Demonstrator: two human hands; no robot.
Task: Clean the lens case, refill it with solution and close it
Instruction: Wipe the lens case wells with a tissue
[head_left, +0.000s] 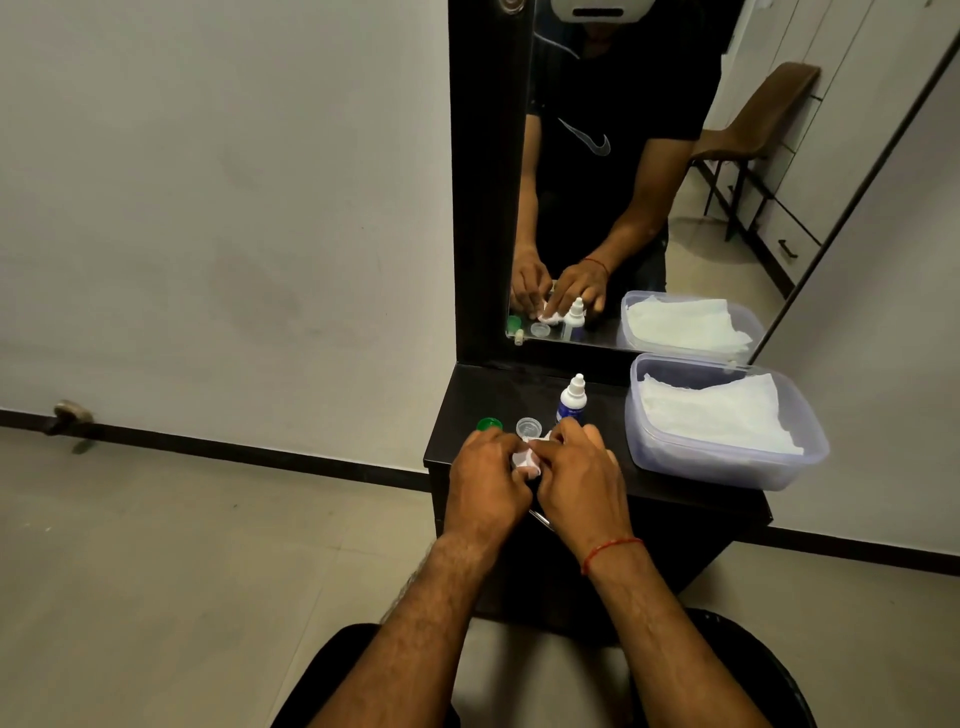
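Both hands meet at the near edge of the dark worktop (467, 395), the left grip (485, 480) and the right grip (576, 478) knuckle to knuckle. Between them pokes a crumpled white tissue (527, 457), and both sets of fingers curl in and pinch it. The lens case itself is out of sight, most likely bundled inside that tissue and being wiped, which would explain such a tight huddle. Its green cap (489, 424) and clear cap (529, 427) sit just beyond the knuckles, off and parked within easy reach. The solution bottle (573, 399) stands upright right behind the right grip, ready for the refill. A plastic tub (717, 462) of spare tissues waits to the right. Wrists are low and angled inward, forearms converging, backs of the hands up.
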